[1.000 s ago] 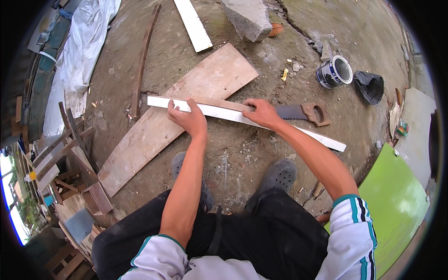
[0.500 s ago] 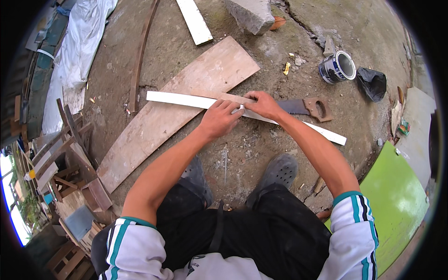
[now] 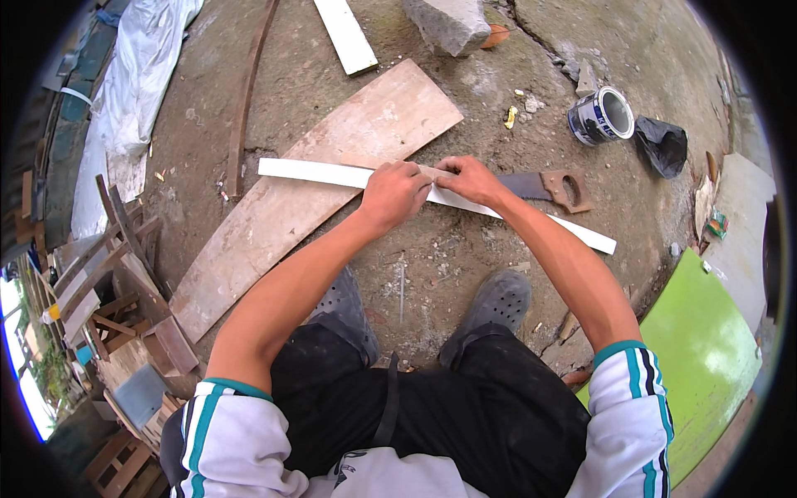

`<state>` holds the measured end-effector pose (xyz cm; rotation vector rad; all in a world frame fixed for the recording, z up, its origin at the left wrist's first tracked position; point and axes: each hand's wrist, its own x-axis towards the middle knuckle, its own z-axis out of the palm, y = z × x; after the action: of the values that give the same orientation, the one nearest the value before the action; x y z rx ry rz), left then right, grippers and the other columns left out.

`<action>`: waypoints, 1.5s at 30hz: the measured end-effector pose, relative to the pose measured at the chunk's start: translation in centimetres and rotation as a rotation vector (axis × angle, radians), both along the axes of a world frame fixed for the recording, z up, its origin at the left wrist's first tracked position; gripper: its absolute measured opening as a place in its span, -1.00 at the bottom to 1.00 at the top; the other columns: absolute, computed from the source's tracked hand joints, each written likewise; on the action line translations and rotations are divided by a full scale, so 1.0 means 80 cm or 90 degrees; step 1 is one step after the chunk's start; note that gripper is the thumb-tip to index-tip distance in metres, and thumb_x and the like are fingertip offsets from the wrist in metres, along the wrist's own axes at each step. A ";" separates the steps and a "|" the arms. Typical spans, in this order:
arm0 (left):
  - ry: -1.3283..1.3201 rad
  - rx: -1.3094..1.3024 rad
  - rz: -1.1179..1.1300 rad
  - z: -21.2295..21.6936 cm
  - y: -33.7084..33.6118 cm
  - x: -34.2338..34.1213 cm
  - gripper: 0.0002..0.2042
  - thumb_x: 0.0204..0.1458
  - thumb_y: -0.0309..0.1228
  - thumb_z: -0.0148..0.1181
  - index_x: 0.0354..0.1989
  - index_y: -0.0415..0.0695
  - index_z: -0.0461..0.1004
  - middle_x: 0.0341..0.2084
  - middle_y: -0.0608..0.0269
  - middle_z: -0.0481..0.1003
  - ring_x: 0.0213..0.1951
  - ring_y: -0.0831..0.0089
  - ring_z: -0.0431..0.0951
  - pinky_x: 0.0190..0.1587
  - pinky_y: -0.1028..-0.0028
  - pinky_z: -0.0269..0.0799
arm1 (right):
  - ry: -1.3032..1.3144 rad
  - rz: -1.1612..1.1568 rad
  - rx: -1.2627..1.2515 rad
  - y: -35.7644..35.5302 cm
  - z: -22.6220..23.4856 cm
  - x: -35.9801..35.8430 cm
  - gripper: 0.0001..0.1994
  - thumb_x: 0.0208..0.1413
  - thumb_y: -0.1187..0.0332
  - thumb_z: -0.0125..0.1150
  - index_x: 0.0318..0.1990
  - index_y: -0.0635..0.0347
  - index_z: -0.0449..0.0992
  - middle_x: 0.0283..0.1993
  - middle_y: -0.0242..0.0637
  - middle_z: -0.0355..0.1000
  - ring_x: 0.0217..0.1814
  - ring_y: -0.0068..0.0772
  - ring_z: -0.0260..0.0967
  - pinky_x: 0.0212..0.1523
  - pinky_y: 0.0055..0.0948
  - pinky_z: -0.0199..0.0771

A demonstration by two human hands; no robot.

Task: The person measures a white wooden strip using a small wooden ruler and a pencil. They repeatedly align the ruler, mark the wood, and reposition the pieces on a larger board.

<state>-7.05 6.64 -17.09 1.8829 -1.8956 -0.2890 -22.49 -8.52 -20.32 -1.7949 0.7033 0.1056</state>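
Observation:
A long, narrow white wooden strip (image 3: 320, 173) lies slantwise in front of me, its left part across a wide, worn plank (image 3: 249, 241). My left hand (image 3: 395, 196) is closed over the middle of the strip. Just right of it, my right hand (image 3: 467, 180) has its fingers bent in a pinch at a thin brown piece of wood (image 3: 428, 172) on the strip's far edge. Both hands hide much of that piece. Beyond my right wrist rests a handsaw (image 3: 544, 187) with a wooden handle, partly behind the hand.
A paint can (image 3: 599, 116) and a black plastic bag (image 3: 661, 147) are at far right. A concrete block (image 3: 448, 25) and another white board (image 3: 347, 37) lie ahead. Scrap wood (image 3: 124, 274) is piled left; a green panel (image 3: 697, 357) lies right. My shoes are close below.
My left hand has shifted slightly away from me and now covers more of the thin brown piece. My right hand has moved little, and the white strip stays nearly in place.

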 end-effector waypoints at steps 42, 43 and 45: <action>0.005 0.550 0.073 0.023 -0.094 0.002 -0.78 -0.06 -0.35 0.24 -0.29 -0.17 0.69 -0.29 -0.04 0.66 -0.16 0.05 0.68 -0.05 0.22 0.59 | 0.052 -0.169 -0.002 -0.024 0.007 -0.060 -0.66 0.01 0.15 0.34 -0.16 0.21 0.67 -0.29 -0.20 0.61 -0.24 -0.35 0.52 -0.12 -0.33 0.48; 0.019 0.564 0.053 0.019 -0.096 0.007 -0.77 -0.04 -0.35 0.23 -0.28 -0.23 0.67 -0.25 -0.05 0.66 -0.12 0.05 0.67 -0.02 0.21 0.58 | 0.049 -0.170 -0.003 -0.023 0.007 -0.063 -0.66 0.02 0.16 0.34 -0.16 0.22 0.67 -0.30 -0.21 0.61 -0.24 -0.37 0.51 -0.13 -0.34 0.47; 0.030 0.578 -0.001 0.012 -0.097 0.019 -0.77 -0.06 -0.33 0.23 -0.33 -0.20 0.68 -0.31 -0.04 0.66 -0.17 0.04 0.67 -0.06 0.20 0.58 | 0.043 -0.172 -0.007 -0.020 0.009 -0.070 -0.66 0.03 0.17 0.34 -0.15 0.24 0.66 -0.31 -0.23 0.60 -0.25 -0.41 0.49 -0.13 -0.35 0.45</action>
<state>-5.55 -1.16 -16.11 2.3520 -1.8793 -1.3634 -28.12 -10.10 -19.64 -1.6962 0.9885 -0.0186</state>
